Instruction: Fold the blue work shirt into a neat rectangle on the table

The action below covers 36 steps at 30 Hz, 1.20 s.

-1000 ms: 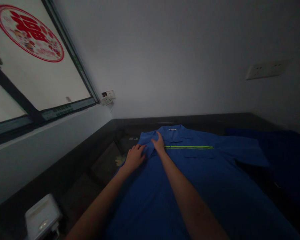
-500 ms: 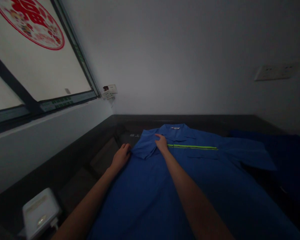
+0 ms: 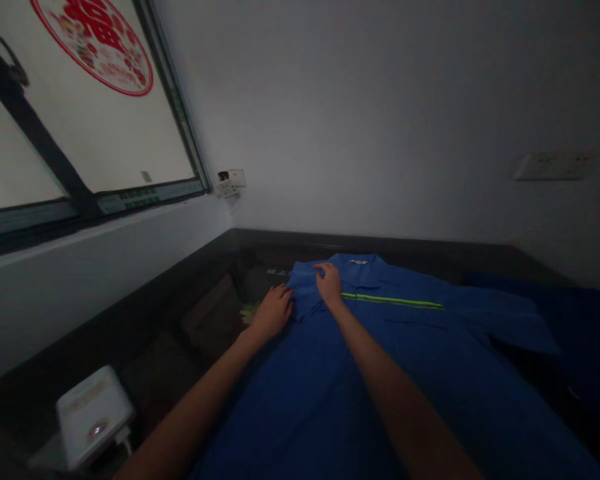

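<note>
A blue short-sleeved work shirt lies spread out with its collar at the far end and a yellow-green stripe across the chest. Its left-side sleeve is folded inward. At the outer edge of that fold, my left hand rests with fingers stretched over the cloth. My right hand is above the fold beside the collar; its thumb and forefinger are bent with a small gap between them. The sleeve on the right lies extended outward.
Beneath the shirt is a dark, glossy table. A white device with a cable sits at the near left. Dark blue cloth lies at the right. A wall stands behind, and a window is on the left.
My left hand has moved right and onto the folded sleeve from its outer edge. My right hand's fingers have curled up from lying flatter. The view has shifted slightly.
</note>
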Each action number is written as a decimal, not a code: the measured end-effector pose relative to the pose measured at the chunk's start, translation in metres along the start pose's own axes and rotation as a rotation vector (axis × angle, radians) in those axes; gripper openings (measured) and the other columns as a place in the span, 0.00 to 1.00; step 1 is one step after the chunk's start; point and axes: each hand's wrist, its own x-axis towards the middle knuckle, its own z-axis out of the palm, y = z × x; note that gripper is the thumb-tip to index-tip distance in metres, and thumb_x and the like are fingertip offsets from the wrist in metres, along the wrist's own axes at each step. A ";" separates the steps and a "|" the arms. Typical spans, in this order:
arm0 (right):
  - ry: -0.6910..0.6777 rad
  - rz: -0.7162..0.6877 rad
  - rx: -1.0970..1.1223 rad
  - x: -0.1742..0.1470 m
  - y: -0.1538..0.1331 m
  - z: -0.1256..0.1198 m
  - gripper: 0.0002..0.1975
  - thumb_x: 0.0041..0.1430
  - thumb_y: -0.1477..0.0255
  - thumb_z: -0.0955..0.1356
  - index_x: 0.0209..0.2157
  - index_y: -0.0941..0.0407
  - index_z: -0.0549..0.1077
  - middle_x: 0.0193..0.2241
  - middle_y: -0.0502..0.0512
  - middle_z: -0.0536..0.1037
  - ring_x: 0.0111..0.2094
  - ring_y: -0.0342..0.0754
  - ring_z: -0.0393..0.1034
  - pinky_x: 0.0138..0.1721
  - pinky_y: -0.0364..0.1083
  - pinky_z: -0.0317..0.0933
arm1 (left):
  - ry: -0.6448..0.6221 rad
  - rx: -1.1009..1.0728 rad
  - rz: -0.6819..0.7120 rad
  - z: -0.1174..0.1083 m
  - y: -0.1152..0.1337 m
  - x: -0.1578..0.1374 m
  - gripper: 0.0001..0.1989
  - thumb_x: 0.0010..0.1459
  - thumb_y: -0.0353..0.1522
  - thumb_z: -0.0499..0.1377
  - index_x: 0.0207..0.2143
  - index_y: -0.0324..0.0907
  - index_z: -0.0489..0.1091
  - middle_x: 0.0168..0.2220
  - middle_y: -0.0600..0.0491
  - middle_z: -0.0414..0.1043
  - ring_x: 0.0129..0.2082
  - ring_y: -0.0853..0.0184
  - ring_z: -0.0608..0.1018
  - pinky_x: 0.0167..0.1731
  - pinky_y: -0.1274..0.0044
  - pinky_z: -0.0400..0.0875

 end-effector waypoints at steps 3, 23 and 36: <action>-0.132 -0.092 -0.043 0.007 -0.016 0.017 0.19 0.58 0.80 0.57 0.48 0.58 0.71 0.49 0.57 0.72 0.51 0.46 0.63 0.54 0.44 0.52 | 0.009 0.029 0.054 0.019 0.000 -0.004 0.21 0.63 0.34 0.45 0.56 0.37 0.60 0.58 0.43 0.61 0.62 0.61 0.58 0.61 0.64 0.48; -0.481 -0.149 -0.321 0.038 -0.019 0.089 0.26 0.64 0.71 0.53 0.63 0.61 0.51 0.64 0.60 0.49 0.65 0.51 0.39 0.61 0.59 0.35 | -0.156 0.035 0.041 0.035 -0.013 -0.012 0.25 0.65 0.39 0.41 0.63 0.45 0.50 0.65 0.46 0.44 0.65 0.59 0.47 0.61 0.63 0.46; -0.392 -0.105 -0.275 0.034 -0.018 0.090 0.25 0.65 0.69 0.53 0.61 0.60 0.55 0.63 0.59 0.53 0.64 0.49 0.43 0.61 0.54 0.36 | -0.161 0.034 -0.107 0.046 -0.011 -0.011 0.30 0.63 0.41 0.42 0.62 0.33 0.50 0.65 0.39 0.43 0.65 0.54 0.45 0.60 0.61 0.48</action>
